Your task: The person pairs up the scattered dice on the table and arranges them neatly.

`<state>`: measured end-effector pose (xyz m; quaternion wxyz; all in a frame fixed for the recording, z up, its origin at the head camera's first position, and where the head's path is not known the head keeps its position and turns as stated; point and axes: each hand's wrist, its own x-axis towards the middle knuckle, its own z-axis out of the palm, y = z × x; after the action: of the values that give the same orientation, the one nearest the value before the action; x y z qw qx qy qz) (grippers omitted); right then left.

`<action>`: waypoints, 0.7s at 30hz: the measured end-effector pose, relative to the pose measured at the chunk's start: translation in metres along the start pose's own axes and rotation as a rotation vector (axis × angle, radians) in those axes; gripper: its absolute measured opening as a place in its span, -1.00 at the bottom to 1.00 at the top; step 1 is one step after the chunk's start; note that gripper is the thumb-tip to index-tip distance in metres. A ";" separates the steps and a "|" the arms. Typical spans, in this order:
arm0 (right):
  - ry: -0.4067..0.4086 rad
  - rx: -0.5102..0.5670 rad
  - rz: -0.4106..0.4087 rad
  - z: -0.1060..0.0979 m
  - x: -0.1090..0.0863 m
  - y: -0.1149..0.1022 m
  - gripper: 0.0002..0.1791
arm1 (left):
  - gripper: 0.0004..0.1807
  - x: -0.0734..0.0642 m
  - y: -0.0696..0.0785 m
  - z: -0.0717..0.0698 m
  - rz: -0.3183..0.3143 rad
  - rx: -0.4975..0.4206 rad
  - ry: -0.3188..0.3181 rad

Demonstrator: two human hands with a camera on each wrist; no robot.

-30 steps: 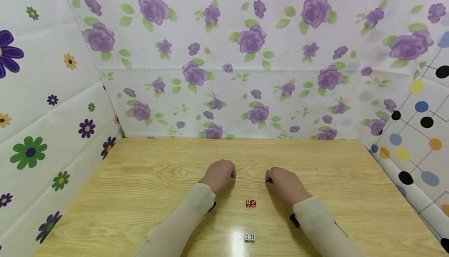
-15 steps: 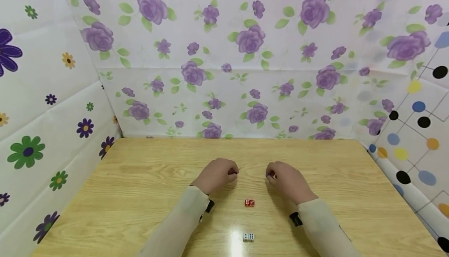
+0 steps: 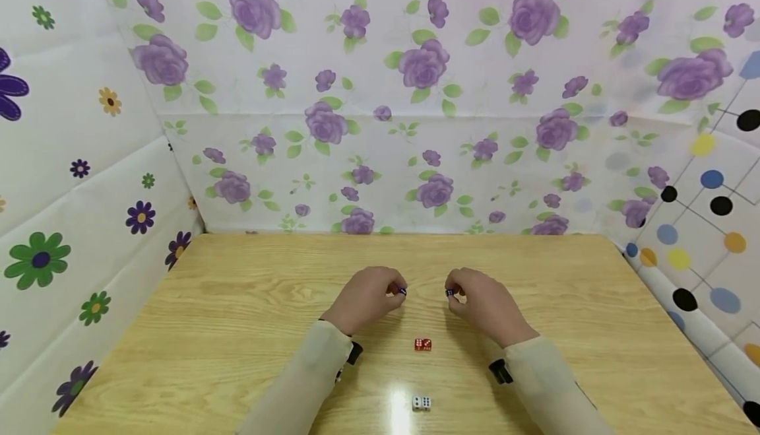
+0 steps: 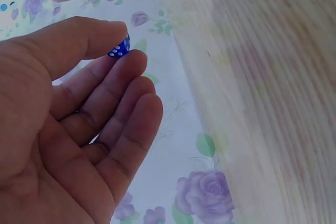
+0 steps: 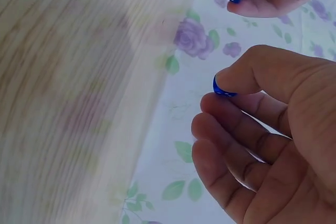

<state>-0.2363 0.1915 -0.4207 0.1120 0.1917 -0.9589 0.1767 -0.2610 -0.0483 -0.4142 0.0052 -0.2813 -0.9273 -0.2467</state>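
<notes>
In the head view my left hand (image 3: 365, 298) pinches a blue die (image 3: 402, 292) between thumb and fingertips, above the far half of the table. Facing it across a small gap, my right hand (image 3: 491, 304) pinches another blue die (image 3: 449, 293). The left wrist view shows the white-dotted blue die (image 4: 119, 49) partly covered by the thumb. Seen from the right wrist, the other blue die (image 5: 222, 91) also sits half hidden under the thumb. Two red dice (image 3: 423, 344) lie side by side between my forearms. Nearer me lie two white dice (image 3: 421, 403) with black pips, also side by side.
The wooden table (image 3: 255, 276) has light grain and a bright glare spot near the white dice. A flowered cloth (image 3: 380, 158) rises behind its far edge. More patterned cloth stands along the left and right sides. Each wrist carries a black device (image 3: 501, 371).
Both hands have turned from fist-like poses, so the blue dice now show at the fingertips. The hands have risen slightly and moved a little closer together. Red and white dice stay put.
</notes>
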 end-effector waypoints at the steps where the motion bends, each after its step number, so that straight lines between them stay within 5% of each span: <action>1: -0.002 0.000 0.000 0.000 0.000 -0.001 -0.87 | -0.84 0.000 0.000 -0.001 0.000 -0.003 0.003; 21: 0.030 0.029 0.010 0.000 0.001 -0.006 -0.88 | -0.93 -0.002 0.002 -0.002 0.035 0.040 0.039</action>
<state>-0.2341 0.1859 -0.4183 0.1225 0.1859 -0.9554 0.1941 -0.2584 -0.0482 -0.4119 0.0332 -0.2923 -0.9268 -0.2333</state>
